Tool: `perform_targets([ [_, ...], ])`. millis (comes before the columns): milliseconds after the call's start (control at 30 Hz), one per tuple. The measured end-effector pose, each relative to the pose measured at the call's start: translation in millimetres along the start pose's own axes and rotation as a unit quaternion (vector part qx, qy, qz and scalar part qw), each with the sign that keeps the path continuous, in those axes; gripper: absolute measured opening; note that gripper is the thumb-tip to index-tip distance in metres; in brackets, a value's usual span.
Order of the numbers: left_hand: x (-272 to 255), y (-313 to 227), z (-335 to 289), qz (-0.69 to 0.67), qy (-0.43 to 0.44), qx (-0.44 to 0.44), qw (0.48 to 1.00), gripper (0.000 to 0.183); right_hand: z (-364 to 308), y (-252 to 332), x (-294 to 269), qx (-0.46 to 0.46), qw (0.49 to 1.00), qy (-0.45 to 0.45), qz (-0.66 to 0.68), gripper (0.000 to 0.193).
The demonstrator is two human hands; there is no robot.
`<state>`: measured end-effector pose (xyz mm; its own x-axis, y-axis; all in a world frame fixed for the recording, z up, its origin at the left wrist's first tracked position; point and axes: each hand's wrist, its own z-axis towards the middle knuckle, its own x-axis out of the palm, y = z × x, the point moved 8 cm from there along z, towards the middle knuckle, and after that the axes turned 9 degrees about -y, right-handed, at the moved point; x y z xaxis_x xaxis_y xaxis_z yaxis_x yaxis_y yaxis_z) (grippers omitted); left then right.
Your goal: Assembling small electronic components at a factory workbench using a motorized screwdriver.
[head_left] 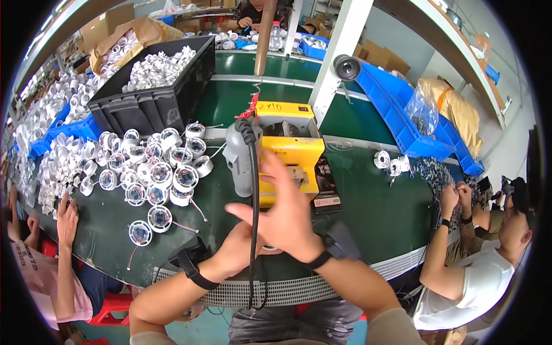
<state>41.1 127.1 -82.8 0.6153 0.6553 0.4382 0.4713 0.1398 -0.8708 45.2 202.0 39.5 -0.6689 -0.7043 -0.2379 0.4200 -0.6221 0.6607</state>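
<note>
Working at a green tabletop [368,213], the person has both hands together just in front of a yellow box-shaped fixture [286,150]. Right hand [287,215] is up front, fingers spread loose and open, thumb out to the left, gripping nothing that shows. Left hand [238,247] sits under and behind it, mostly hidden; cannot tell whether its fingers are clenched or hold a part. A black cable [253,201] hangs down across both hands from a grey power screwdriver [237,161] suspended beside the fixture, not held.

Progress, as a judgement: a cluster of round white modules with circuit boards [158,172] lies left of the fixture, well within reach, wires trailing; whether these are finished or waiting is not clear. Nothing legible shows seated in the fixture; the hands cover its front. A black crate of white parts [158,80] behind and loose white housings [63,161] at far left suggest plenty left to do.

Two white modules [391,164] sit to the right. A co-worker's hand [67,221] rests on the tabletop at left; another person at right works with both hands [457,195] raised.
</note>
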Motion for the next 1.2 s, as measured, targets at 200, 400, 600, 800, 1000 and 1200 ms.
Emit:
perform_targets([
  [200,-13,2,7,-0.019,-0.074,-0.033,0.997,0.037,3,-26,27,0.028,0.988,-0.034,0.148,0.055],
  [400,-12,11,10,-0.047,-0.088,-0.082,0.992,0.037,40,-25,-45,0.052,0.952,-0.207,0.221,0.048],
  [600,-14,12,10,-0.050,-0.096,-0.082,0.991,0.039,38,-36,-45,0.059,0.956,-0.213,0.196,0.041],
  [800,-12,14,11,-0.059,-0.099,-0.076,0.990,0.039,36,-38,-43,0.058,0.961,-0.187,0.197,0.037],
  [1000,-13,12,13,-0.058,-0.119,-0.061,0.989,0.036,19,-32,-42,0.089,0.953,-0.152,0.248,0.036],
  [1200,-13,11,11,-0.050,-0.121,-0.063,0.989,0.033,-13,-15,-27,0.137,0.927,-0.121,0.328,0.045],
])
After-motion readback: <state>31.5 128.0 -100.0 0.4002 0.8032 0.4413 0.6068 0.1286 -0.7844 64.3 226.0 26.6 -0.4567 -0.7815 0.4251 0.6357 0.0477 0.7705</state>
